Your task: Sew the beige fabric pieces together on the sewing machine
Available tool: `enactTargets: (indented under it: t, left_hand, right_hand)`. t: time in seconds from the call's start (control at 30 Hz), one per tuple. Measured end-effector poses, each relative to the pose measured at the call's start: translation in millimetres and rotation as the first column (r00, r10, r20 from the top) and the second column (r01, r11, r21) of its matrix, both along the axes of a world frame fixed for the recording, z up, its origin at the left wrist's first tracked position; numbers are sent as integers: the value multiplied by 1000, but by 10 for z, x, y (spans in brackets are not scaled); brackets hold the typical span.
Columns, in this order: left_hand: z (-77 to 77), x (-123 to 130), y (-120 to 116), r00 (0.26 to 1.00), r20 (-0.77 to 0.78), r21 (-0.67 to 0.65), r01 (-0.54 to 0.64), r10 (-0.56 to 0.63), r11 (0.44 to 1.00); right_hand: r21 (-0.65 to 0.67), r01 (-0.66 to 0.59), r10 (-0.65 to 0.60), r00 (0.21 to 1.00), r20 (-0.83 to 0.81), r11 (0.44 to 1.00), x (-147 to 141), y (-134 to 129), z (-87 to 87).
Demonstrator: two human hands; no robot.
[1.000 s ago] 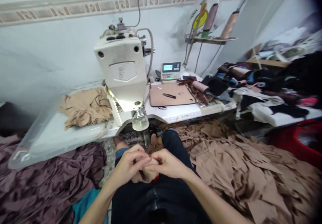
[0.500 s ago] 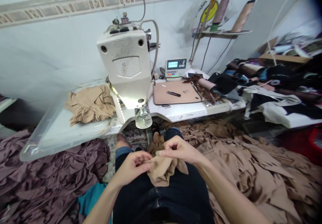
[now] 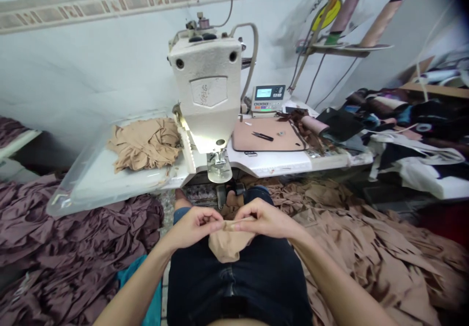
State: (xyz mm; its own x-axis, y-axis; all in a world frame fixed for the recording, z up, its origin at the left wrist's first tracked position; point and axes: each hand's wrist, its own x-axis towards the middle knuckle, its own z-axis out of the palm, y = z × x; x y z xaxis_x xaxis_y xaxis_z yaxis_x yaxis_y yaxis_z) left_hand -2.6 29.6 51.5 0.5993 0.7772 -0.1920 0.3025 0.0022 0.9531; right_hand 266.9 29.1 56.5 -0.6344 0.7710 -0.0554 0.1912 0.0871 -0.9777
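Observation:
Above my lap, a small piece of tan fabric (image 3: 227,246) hangs from both hands. My left hand (image 3: 198,226) pinches its upper edge between thumb and fingers. Close beside it, my right hand (image 3: 262,218) pinches the same edge a little further right. The fabric droops in loose folds over my dark shorts (image 3: 238,282). In front of my knees stands a white sewing machine (image 3: 207,91) with its lamp lit over the needle area. A heap of the same tan fabric (image 3: 146,143) lies on the table left of the machine.
Purple-brown cloth (image 3: 110,233) is piled on the left, tan cloth (image 3: 359,248) on the right. Thread snips (image 3: 262,136) lie on a pinkish mat (image 3: 242,135) below a control panel (image 3: 268,99). Thread cones (image 3: 381,21) stand at upper right. A clear plastic sheet (image 3: 78,179) overhangs the table's left end.
My hands have come closer together along the fabric's edge, the right one moving left. The view has shifted, so the machine and table appear further right.

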Motion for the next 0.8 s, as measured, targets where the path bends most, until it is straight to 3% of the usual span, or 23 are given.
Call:
enactTargets:
  t: [0.13,0.33,0.43,0.6,0.7,0.8]
  left_hand:
    - [37,-22,27,999,-17,118,-34,37,992]
    - [-62,-90,51,945,158,68,-301,288,951]
    - [-28,-122,77,944,172,149,-306,281,940]
    - [103,-134,168,971,70,463,-236,230,854]
    - [199,-102,254,967,83,482,-249,239,840]
    - [290,-50,345,954,118,431,-300,276,851]
  right_hand:
    - [136,51,-52,999,3,989,-61,46,-58]
    - [96,230,-227,973,-37,969,-120,93,-109]
    - [156,306,-302,952,-45,939,-175,50,-31]
    - [431,411,-429,901,-59,803,-261,-43,152]
    - [494,474,-491,865,-104,729,-308,-9,219]
    - [461,552,-549,821,-157,695,-348,109,206]
